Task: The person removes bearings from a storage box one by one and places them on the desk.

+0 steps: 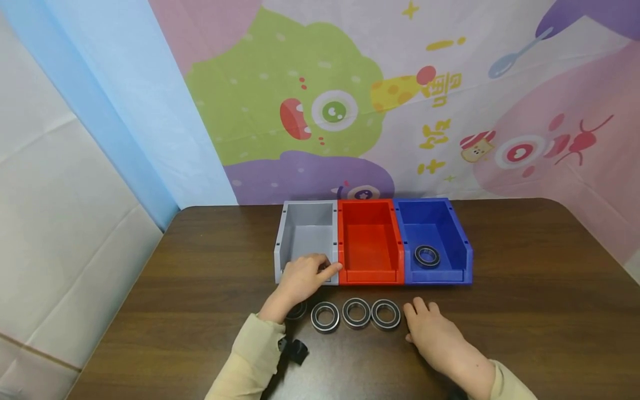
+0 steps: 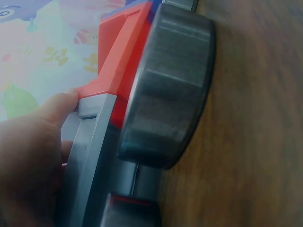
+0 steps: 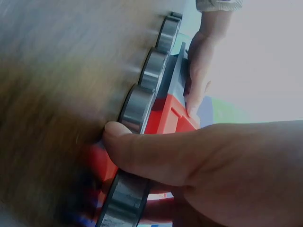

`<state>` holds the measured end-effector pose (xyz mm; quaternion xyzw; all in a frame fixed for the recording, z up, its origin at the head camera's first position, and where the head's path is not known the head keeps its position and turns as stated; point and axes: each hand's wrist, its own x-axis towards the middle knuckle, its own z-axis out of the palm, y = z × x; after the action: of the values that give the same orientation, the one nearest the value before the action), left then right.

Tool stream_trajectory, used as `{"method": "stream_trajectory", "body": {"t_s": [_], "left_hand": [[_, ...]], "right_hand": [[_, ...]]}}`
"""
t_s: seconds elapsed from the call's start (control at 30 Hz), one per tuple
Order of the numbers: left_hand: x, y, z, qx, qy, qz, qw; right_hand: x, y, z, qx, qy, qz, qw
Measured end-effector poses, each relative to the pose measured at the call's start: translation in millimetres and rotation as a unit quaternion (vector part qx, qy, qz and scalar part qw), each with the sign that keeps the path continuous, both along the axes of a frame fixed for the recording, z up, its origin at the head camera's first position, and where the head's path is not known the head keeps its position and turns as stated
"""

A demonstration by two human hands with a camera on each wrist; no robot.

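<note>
Four bearings stretch along the table before the bins, such as a ball bearing point(image 1: 385, 314); the leftmost is partly covered by my left arm. My left hand point(image 1: 304, 278) reaches over the front of the grey bin point(image 1: 307, 214). Its thumb touches the edge where grey meets red; its other fingers dip inside, and what they hold is hidden. At the row's right end, my right hand point(image 1: 435, 336) is low over the table. In the right wrist view, its thumb and fingers lie around another bearing point(image 3: 123, 203), which the hand covers in the head view.
A red bin point(image 1: 370, 239) and a blue bin point(image 1: 435, 219) adjoin the grey one. One bearing point(image 1: 427, 256) lies near the blue bin's front. A printed cloth point(image 1: 280, 61) hangs behind the wooden table point(image 1: 200, 266). A black wrist device point(image 1: 295, 350) sits by the left cuff.
</note>
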<state>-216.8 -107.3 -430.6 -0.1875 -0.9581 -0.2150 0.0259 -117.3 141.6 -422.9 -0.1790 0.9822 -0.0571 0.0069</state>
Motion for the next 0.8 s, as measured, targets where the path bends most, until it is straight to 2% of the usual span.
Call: {"method": "stream_trajectory", "body": {"t_s": [0.4,0.8], "left_hand": [[0.4,-0.1,-0.4,0.001,0.006,-0.002,1.0000],[0.7,0.5,-0.9,-0.009,0.011,0.002,0.9999]], "right_hand": [[6.0,-3.7,-4.4,-0.001,-0.005,-0.022,1.000],[8.4,-2.6,-6.1,0.005,0.007,-0.015,1.000]]}}
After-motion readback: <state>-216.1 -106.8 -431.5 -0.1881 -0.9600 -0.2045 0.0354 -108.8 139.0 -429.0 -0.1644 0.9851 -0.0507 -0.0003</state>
